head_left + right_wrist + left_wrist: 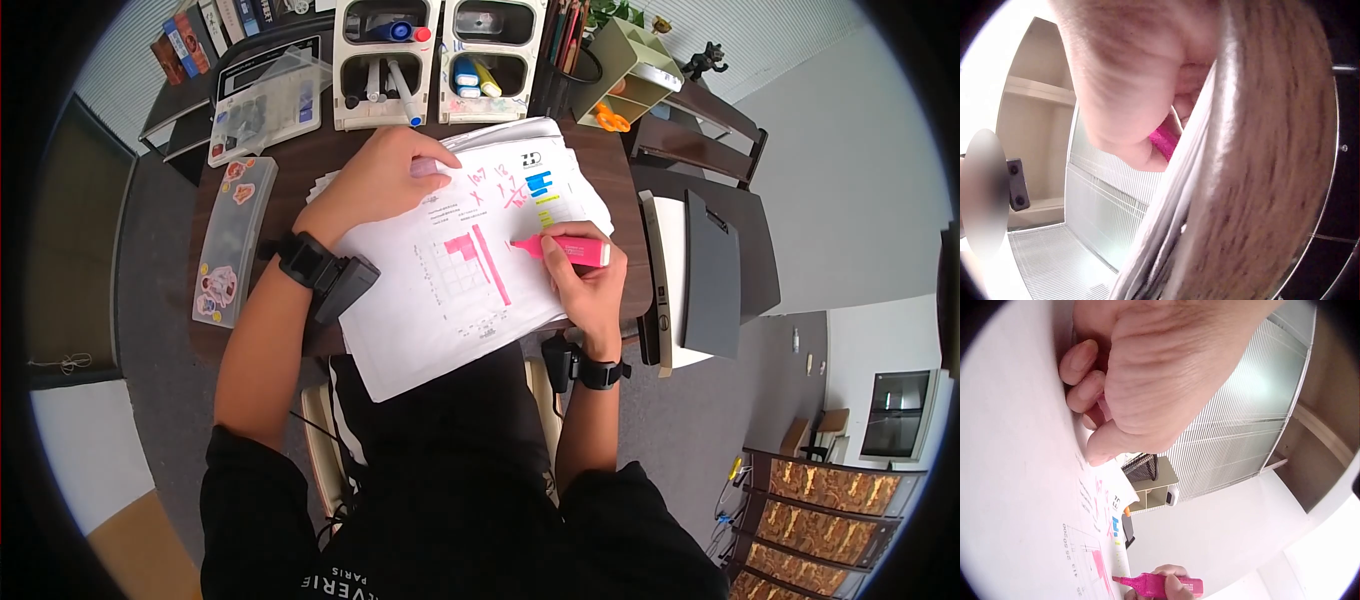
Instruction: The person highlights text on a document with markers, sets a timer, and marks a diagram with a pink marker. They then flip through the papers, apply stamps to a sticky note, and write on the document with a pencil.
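Head view: the right hand [590, 285] pinches a pink highlighter [578, 251], its tip at or just above the printed sheet [400, 300], between the two hands. The left hand [385, 180] rests on that sheet. The sheet lies askew on a paper stack, so it could slide and skew a stroke if the left hand lifts; the right hand might also smear any wet ink by dragging over it. Beneath is a dark wooden desk [290, 175], with a stickered case [235, 240] left of the left hand and a pen organizer [365, 117] beyond it. Grey floor [680, 440] shows past the right hand.

Left wrist view: the left fingers are bent against the paper; whether they hide anything, I cannot tell. Behind stands a ribbed panel [1229, 431].

Right wrist view: the right hand overlaps the rounded desk edge, where an unsupported wrist could wobble; pale shelving [1035, 144] stands beyond.
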Action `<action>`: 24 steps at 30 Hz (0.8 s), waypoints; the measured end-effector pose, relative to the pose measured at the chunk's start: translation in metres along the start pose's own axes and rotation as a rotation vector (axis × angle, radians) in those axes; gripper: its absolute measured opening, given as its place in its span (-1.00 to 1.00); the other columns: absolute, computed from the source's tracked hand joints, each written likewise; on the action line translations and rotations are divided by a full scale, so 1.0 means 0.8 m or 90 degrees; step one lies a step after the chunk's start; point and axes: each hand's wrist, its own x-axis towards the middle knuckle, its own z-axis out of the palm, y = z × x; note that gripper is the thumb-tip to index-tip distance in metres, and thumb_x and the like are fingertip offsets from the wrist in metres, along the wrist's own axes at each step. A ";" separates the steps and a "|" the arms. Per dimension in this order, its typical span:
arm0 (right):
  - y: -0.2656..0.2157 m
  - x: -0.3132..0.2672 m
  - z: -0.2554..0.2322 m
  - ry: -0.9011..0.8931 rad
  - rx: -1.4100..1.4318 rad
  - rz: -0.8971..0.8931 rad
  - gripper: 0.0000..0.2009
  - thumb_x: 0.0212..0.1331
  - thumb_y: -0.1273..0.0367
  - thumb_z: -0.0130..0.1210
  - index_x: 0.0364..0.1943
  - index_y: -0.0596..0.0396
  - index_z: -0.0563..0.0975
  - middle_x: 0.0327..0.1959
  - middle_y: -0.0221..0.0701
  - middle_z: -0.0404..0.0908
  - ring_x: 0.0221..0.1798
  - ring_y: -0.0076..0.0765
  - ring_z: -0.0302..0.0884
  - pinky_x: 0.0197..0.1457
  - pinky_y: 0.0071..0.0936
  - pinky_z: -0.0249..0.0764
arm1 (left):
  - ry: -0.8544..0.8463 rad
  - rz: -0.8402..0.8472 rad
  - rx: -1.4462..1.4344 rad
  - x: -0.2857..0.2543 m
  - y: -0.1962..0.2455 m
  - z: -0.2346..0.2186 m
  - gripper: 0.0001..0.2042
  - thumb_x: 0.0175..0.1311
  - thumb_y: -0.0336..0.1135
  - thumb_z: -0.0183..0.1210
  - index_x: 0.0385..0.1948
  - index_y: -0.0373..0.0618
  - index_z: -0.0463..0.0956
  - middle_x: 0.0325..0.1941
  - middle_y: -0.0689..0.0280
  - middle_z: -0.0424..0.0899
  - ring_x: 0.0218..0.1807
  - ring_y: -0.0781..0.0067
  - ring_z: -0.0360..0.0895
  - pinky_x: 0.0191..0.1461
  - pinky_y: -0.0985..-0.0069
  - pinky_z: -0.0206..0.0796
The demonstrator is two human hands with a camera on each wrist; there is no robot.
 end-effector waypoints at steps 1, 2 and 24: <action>0.000 0.001 0.001 0.000 0.000 0.000 -0.90 0.19 0.48 0.27 -0.25 0.23 0.66 -0.36 -0.38 0.74 -0.31 -0.60 0.61 -0.17 -0.58 0.51 | 0.000 0.001 -0.005 0.000 0.000 0.000 -0.81 0.17 -0.47 0.33 -0.18 -0.22 0.71 -0.39 0.23 0.71 -0.38 0.54 0.50 -0.22 0.54 0.38; 0.000 0.002 0.002 0.011 -0.004 -0.001 -0.90 0.19 0.48 0.26 -0.25 0.22 0.65 -0.37 -0.39 0.73 -0.32 -0.60 0.60 -0.18 -0.59 0.51 | 0.000 0.001 -0.005 0.000 0.000 0.000 -0.81 0.17 -0.47 0.33 -0.18 -0.22 0.71 -0.39 0.23 0.71 -0.38 0.54 0.50 -0.22 0.54 0.38; -0.005 -0.002 0.001 0.048 0.048 0.021 -0.85 0.26 0.47 0.28 -0.17 0.25 0.64 -0.44 -0.44 0.66 -0.45 -0.66 0.51 -0.39 -0.65 0.40 | -0.014 -0.034 -0.003 0.000 0.005 -0.002 -0.80 0.17 -0.46 0.33 -0.17 -0.21 0.72 -0.37 0.21 0.71 -0.36 0.51 0.51 -0.19 0.53 0.40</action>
